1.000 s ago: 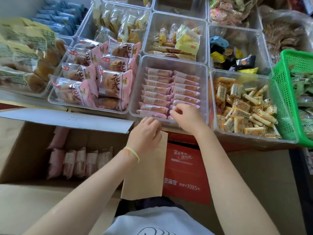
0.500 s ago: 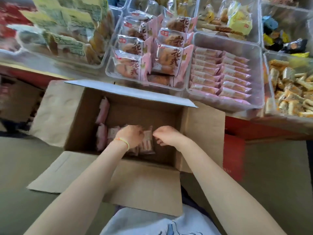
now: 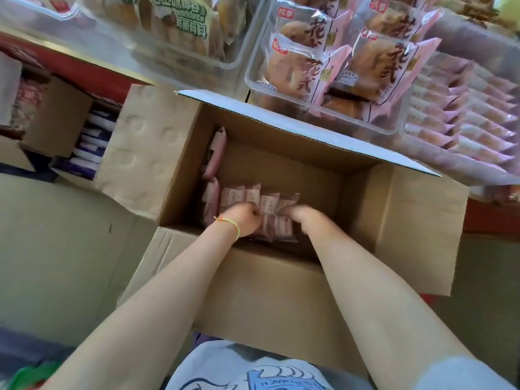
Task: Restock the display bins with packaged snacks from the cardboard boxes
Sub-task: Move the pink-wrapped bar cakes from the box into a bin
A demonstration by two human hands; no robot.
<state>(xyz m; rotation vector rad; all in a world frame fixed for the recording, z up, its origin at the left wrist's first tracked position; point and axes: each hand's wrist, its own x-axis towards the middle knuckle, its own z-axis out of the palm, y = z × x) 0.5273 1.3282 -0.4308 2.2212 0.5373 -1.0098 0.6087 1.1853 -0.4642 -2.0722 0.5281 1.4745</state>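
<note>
Below, both hands reach into one box [image 3: 270,291]: left hand [image 3: 245,220] and right hand [image 3: 302,218] each grip pink packets [image 3: 268,209] at 12 o'clock.

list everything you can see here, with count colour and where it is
cardboard box: one, brown, open, centre
pink snack packets: several, pink and white, on the box floor, left side
pastry bin: one, clear, pink-wrapped pastries, above the box
pink bar bin: one, clear, rows of pink bars, upper right
green-label bin: one, clear, upper left
second box: one, brown, far left, blue and white packs beside it
left hand: yellow wristband, on the packets
right hand: on the packets
</note>
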